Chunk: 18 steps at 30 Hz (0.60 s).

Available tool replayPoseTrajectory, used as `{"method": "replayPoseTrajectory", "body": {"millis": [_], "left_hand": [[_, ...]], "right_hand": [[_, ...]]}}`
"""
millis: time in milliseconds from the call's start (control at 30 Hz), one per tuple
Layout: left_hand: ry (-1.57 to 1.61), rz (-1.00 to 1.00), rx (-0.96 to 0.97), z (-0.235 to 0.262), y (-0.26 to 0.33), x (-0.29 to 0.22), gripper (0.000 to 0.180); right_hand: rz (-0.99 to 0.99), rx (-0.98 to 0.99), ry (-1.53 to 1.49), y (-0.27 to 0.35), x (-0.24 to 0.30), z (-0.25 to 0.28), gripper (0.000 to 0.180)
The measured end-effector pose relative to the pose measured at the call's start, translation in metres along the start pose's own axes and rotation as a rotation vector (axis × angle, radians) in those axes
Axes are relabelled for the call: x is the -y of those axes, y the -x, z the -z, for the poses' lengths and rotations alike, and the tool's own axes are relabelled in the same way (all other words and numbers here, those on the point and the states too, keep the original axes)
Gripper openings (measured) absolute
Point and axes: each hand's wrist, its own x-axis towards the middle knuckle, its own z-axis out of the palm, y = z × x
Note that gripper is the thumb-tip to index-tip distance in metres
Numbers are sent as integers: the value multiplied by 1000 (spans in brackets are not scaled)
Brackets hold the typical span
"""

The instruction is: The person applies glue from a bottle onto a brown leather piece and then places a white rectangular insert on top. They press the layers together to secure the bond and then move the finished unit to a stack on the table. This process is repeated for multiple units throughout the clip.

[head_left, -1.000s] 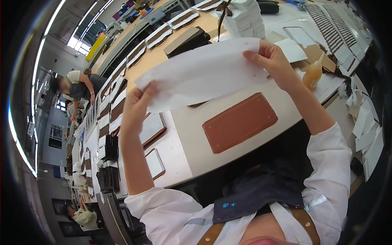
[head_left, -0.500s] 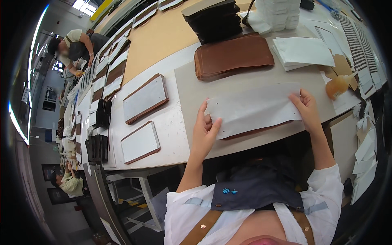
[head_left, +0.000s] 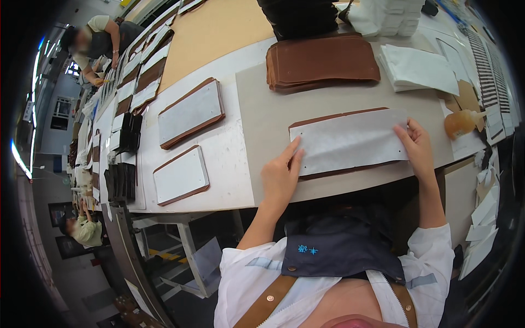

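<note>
A thin white sheet (head_left: 350, 142) with small holes near its ends lies over a brown leather-like piece (head_left: 339, 116), whose edge shows along the far and near sides. At the sheet's left end, my left hand (head_left: 281, 175) has thumb and index finger together on the edge, its other fingers curled. My right hand (head_left: 416, 146) pinches the right end, thumb on top and fingers partly behind. Beyond them sits a stack of brown pieces (head_left: 322, 61), with a pile of white sheets (head_left: 418, 68) to its right.
Two white-topped brown stacks (head_left: 191, 115) (head_left: 181, 176) lie to the left. An amber squeeze bottle (head_left: 459, 124) rests at the right. Black pieces (head_left: 298, 19) are piled at the back. Two other people (head_left: 101, 44) (head_left: 85, 227) work at the far left.
The white sheet has come down and shifted slightly, and brown now shows along its far edge as well. My left hand has changed its hold, from thumb on top to fingertips at the edge.
</note>
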Motion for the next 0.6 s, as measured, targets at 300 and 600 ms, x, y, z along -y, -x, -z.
{"method": "replayPoseTrajectory", "body": {"millis": [300, 600], "left_hand": [[-43, -13, -8, 0, -2, 2, 33], [-50, -10, -5, -2, -3, 1, 36]], "right_hand": [[6, 41, 24, -8, -5, 0, 20], [17, -3, 26, -8, 0, -5, 16]]}}
